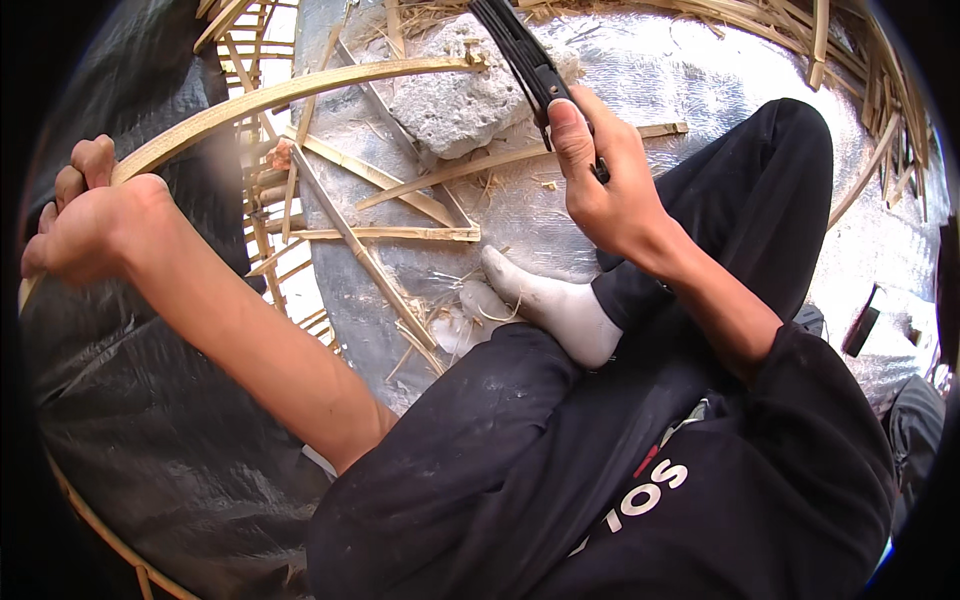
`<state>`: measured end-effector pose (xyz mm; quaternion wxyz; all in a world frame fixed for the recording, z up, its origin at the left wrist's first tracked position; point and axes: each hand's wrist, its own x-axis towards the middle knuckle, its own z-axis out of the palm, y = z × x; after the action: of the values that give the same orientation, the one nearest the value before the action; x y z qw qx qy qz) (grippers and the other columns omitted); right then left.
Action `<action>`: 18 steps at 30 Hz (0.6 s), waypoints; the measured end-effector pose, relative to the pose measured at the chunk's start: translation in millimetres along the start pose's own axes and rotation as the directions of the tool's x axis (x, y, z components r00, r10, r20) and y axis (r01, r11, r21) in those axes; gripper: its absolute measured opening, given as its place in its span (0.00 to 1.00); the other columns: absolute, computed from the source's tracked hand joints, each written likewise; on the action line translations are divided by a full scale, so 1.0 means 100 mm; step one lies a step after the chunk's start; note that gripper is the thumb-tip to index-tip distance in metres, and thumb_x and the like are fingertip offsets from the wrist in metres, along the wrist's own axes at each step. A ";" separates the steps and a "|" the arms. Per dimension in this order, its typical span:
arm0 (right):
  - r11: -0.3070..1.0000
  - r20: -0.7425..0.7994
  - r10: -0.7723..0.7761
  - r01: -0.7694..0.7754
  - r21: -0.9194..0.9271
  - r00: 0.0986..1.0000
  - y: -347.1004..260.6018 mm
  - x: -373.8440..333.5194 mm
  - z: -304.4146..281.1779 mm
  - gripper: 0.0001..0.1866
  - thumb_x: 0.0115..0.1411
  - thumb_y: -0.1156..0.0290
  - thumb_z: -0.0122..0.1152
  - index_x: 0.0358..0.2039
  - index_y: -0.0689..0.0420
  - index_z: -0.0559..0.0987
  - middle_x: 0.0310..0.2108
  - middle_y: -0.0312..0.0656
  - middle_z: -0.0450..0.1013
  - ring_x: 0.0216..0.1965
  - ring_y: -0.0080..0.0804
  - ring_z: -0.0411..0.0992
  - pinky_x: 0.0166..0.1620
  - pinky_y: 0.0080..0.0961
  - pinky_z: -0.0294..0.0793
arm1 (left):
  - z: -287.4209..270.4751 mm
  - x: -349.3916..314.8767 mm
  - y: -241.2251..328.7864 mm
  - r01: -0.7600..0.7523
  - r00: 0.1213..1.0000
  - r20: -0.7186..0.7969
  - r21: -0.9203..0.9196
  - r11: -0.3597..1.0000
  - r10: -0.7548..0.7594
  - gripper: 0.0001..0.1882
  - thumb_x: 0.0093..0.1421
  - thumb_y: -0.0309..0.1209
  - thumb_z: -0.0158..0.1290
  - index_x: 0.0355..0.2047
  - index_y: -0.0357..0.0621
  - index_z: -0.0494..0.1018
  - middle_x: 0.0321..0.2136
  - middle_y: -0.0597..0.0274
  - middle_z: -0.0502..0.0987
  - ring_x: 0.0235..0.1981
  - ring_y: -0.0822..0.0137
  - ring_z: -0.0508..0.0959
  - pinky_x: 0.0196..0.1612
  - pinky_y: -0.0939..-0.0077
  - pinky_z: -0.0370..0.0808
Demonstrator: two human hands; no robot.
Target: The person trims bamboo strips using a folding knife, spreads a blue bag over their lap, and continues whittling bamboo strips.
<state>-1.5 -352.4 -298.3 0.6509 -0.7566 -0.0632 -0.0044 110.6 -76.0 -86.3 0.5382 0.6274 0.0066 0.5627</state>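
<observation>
Right grip: your right hand [605, 170], between one and two o'clock from centre, is closed round a black tool [520, 62], thumb lying along it. The tool's upper end leaves view at twelve; working part not seen.

Left grip: your left hand [95, 220], between nine and ten, is closed on the long strip [290, 88], a short tail dropping out toward seven from your fist.

Step in hand, as judged: tooling the strip's far end over the rough grey stone [435, 105], near twelve. Seat that end firmly on the stone first; contact cannot be confirmed from here. Keep your left fist well back, as it is, and use short strokes angled away from the white-socked foot [560, 315] near centre. A bowed piece may spring, so hold it steady.

Strip, appearance: pale yellow, narrow, arched upward between fist and stone; far tip looks ragged. Flatter loose strips [455, 178] lie below the stone, on the silvery sheet [730, 75].
</observation>
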 end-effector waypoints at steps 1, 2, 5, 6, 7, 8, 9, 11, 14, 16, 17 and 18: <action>0.997 -0.039 -0.058 0.060 0.053 0.998 0.00 -0.01 0.00 0.19 0.72 0.59 0.47 0.35 0.64 0.70 0.17 0.54 0.69 0.19 0.53 0.69 0.26 0.43 0.65 | 0.01 0.00 -0.02 -0.002 1.000 0.001 -0.043 0.999 0.002 0.06 0.54 0.23 0.31 0.22 0.46 0.48 0.12 0.57 0.56 0.13 0.63 0.62 0.31 0.64 0.76; 0.998 -0.017 -0.063 0.063 -0.005 0.998 0.09 0.00 0.02 0.17 0.71 0.60 0.49 0.35 0.64 0.69 0.18 0.56 0.70 0.20 0.55 0.71 0.27 0.46 0.67 | 0.05 -0.03 -0.01 0.001 1.000 -0.016 -0.064 0.998 -0.002 0.07 0.55 0.24 0.32 0.21 0.46 0.48 0.13 0.57 0.56 0.13 0.63 0.62 0.32 0.63 0.76; 0.932 0.063 0.114 -0.085 -0.352 0.991 0.56 -0.02 0.23 0.17 0.69 0.60 0.51 0.35 0.64 0.68 0.19 0.59 0.72 0.22 0.59 0.73 0.28 0.51 0.70 | -0.04 0.13 -0.14 0.016 1.000 -0.001 -0.072 0.997 -0.016 0.08 0.56 0.26 0.32 0.21 0.46 0.49 0.13 0.57 0.56 0.13 0.63 0.63 0.32 0.62 0.76; 0.912 0.075 0.139 -0.098 -0.399 0.987 0.62 -0.04 0.28 0.18 0.68 0.59 0.52 0.36 0.64 0.68 0.20 0.61 0.73 0.24 0.63 0.74 0.30 0.56 0.72 | -0.06 0.14 -0.16 0.020 1.000 0.004 -0.072 0.997 -0.020 0.08 0.57 0.26 0.32 0.21 0.46 0.49 0.13 0.57 0.56 0.13 0.63 0.63 0.32 0.62 0.75; 0.912 0.075 0.136 -0.095 -0.400 0.988 0.59 -0.02 0.28 0.18 0.68 0.59 0.52 0.36 0.64 0.68 0.20 0.61 0.73 0.24 0.63 0.74 0.30 0.56 0.72 | -0.06 0.13 -0.13 0.037 0.999 0.012 -0.017 0.999 -0.037 0.13 0.64 0.38 0.26 0.25 0.46 0.48 0.13 0.60 0.53 0.13 0.64 0.58 0.33 0.63 0.75; 0.893 0.075 0.149 -0.101 -0.439 0.986 0.54 -0.01 0.26 0.19 0.68 0.58 0.51 0.36 0.64 0.68 0.20 0.60 0.73 0.24 0.64 0.74 0.30 0.56 0.72 | -0.05 0.11 -0.09 0.054 0.998 0.019 0.039 0.998 -0.055 0.22 0.71 0.50 0.21 0.29 0.47 0.46 0.14 0.62 0.49 0.14 0.65 0.53 0.34 0.65 0.74; 0.872 0.073 0.162 -0.108 -0.477 0.984 0.49 0.00 0.23 0.20 0.69 0.57 0.50 0.36 0.65 0.68 0.20 0.60 0.73 0.24 0.64 0.74 0.30 0.56 0.73 | -0.04 0.07 -0.07 0.053 0.998 0.019 0.037 0.998 -0.054 0.22 0.71 0.50 0.21 0.29 0.47 0.46 0.14 0.62 0.49 0.14 0.65 0.53 0.34 0.65 0.74; 0.859 0.083 0.137 -0.077 -0.506 0.987 0.42 -0.02 0.21 0.20 0.69 0.56 0.49 0.36 0.65 0.68 0.20 0.60 0.74 0.24 0.64 0.75 0.29 0.55 0.74 | -0.04 0.00 -0.02 0.058 0.996 0.065 0.016 0.998 -0.059 0.26 0.71 0.56 0.18 0.29 0.47 0.46 0.14 0.63 0.49 0.15 0.66 0.52 0.35 0.66 0.73; 0.787 0.055 0.145 -0.081 -0.612 0.988 0.29 -0.05 0.26 0.21 0.71 0.57 0.47 0.36 0.67 0.68 0.20 0.60 0.75 0.24 0.60 0.76 0.27 0.53 0.75 | -0.02 -0.13 0.05 0.039 0.999 0.013 0.064 0.997 -0.040 0.28 0.70 0.60 0.17 0.28 0.48 0.46 0.14 0.63 0.48 0.16 0.66 0.51 0.36 0.67 0.72; 0.791 0.059 0.145 -0.080 -0.607 0.988 0.24 -0.04 0.25 0.21 0.70 0.57 0.47 0.36 0.67 0.68 0.20 0.60 0.75 0.23 0.60 0.76 0.27 0.53 0.75 | -0.02 -0.15 0.03 0.007 1.000 -0.005 0.028 1.000 -0.007 0.24 0.66 0.56 0.26 0.25 0.51 0.44 0.13 0.64 0.47 0.15 0.66 0.53 0.31 0.68 0.70; 0.795 0.067 0.144 -0.075 -0.602 0.987 0.23 -0.03 0.24 0.21 0.70 0.57 0.47 0.35 0.67 0.68 0.20 0.60 0.75 0.23 0.60 0.76 0.26 0.53 0.75 | -0.02 -0.15 0.04 -0.027 0.999 -0.026 -0.005 1.000 0.026 0.22 0.62 0.52 0.35 0.22 0.54 0.42 0.12 0.65 0.46 0.13 0.67 0.55 0.26 0.69 0.68; 0.796 0.067 0.141 -0.073 -0.601 0.988 0.24 -0.03 0.25 0.21 0.70 0.57 0.47 0.35 0.67 0.68 0.20 0.60 0.75 0.23 0.60 0.76 0.26 0.53 0.75 | -0.02 -0.15 0.06 -0.029 0.999 -0.026 -0.006 1.000 0.029 0.22 0.62 0.52 0.35 0.22 0.54 0.42 0.12 0.65 0.46 0.13 0.67 0.55 0.26 0.69 0.68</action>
<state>-4.4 -331.8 -326.1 0.3746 -0.9242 -0.0507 0.0537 100.1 -86.6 -93.4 0.5318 0.6183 0.0029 0.5787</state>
